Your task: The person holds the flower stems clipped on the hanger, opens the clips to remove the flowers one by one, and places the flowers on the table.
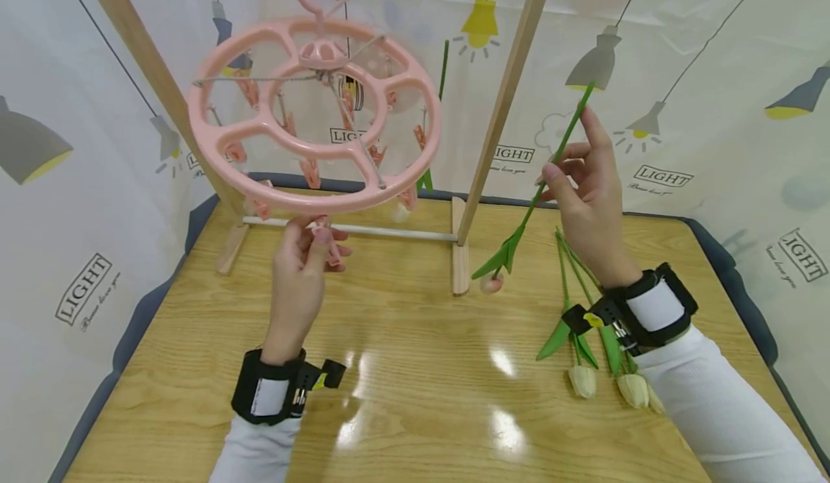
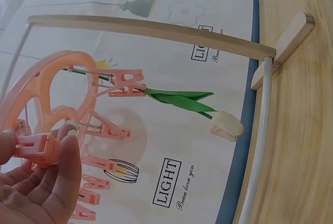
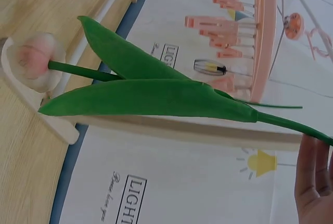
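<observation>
A pink round drying hanger [image 1: 311, 200] hangs by its hook, with several pink clothespins dangling beneath it. One clothespin [image 1: 333, 252] at the near edge is pinched between the thumb and fingers of my left hand [image 1: 300, 277]. My right hand [image 1: 593, 202] pinches the upper stem of an artificial tulip [image 1: 502, 256], held at a slant right of the hanger. Its pinkish-white bloom [image 3: 36, 61] points down, below two green leaves. Another tulip [image 2: 227, 126], white, hangs bloom-down from a clothespin [image 2: 125, 82] on the hanger's far side.
A wooden stand [image 1: 502, 108] with a white lower bar [image 1: 389, 232] frames the hanger. Several white tulips [image 1: 582, 380] lie on the wooden table [image 1: 402, 425] at the right, partly under my right forearm. A printed lamp-pattern cloth [image 1: 713, 173] rises behind the table.
</observation>
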The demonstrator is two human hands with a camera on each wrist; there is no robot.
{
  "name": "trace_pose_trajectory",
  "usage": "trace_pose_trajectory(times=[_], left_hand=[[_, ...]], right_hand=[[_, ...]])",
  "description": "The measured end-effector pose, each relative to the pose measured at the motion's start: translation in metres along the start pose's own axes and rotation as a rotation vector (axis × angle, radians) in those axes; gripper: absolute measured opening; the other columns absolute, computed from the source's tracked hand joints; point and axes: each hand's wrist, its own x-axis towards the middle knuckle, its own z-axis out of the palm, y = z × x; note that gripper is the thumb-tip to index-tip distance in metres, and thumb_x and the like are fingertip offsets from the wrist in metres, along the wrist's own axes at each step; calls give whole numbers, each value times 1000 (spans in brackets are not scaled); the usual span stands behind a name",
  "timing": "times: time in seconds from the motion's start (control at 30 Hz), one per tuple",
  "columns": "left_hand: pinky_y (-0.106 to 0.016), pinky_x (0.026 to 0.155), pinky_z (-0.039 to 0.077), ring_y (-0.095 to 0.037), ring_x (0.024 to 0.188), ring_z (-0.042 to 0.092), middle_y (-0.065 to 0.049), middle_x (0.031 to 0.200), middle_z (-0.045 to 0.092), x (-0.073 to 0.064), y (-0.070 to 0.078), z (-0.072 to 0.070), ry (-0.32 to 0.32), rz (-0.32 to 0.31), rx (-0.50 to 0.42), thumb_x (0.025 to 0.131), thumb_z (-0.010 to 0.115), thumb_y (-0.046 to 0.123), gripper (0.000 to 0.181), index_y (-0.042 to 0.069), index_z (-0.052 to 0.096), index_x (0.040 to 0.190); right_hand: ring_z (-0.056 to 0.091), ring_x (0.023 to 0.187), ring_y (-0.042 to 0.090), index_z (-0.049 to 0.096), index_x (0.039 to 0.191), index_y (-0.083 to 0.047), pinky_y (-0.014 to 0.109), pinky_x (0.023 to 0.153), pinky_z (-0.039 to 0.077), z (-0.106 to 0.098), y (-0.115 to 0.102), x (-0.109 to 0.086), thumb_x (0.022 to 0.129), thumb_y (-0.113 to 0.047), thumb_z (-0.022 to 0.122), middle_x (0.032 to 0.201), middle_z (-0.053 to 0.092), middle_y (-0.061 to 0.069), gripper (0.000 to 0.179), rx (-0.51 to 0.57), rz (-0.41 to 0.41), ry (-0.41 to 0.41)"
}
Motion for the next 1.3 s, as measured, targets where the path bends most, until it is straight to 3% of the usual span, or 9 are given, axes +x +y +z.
trace_pose_trajectory(times=[0.4,0.63,0.77,1.0,1.17,1.3], left_hand=[[-16,58,56,-10,74,67,12,87,64,-2,0,-5,-1,-4,25,103,45,16,34,-1,47,132],[-16,58,57,-13,75,68,14,87,65,-4,0,-8,12,1,28,102,45,14,35,-2,48,133],[-16,58,57,-11,74,67,8,89,66,-4,0,-9,17,2,31,102,45,14,35,-3,48,133],[-16,58,57,-9,74,66,-2,93,65,-5,2,-10,30,-8,65,102,45,16,36,-2,47,134],[-16,58,57,-11,74,67,-8,94,65,-5,2,-11,36,-5,62,102,45,16,37,-2,47,134],[-16,57,57,-9,73,67,-5,92,66,-5,1,-12,42,1,60,102,45,15,36,-2,47,134]], right_hand=[[55,73,3,33,150,-8,9,61,49,-41,12,16,97,1,51,96,49,-11,57,-274,68,69],[57,74,0,48,140,-1,7,62,47,-63,20,20,95,2,54,99,52,-11,46,-299,74,164],[58,74,0,51,137,-2,6,59,47,-76,23,22,94,3,55,98,54,-10,44,-310,85,193],[57,73,1,59,131,-5,4,59,47,-104,29,31,93,1,58,94,57,-11,39,-359,175,250],[56,72,-5,65,125,-6,2,61,45,-126,38,33,93,-5,61,88,58,-19,33,-490,230,269],[52,70,-12,65,126,-8,3,64,40,-142,44,30,93,-8,59,83,53,-29,33,-638,247,256]])
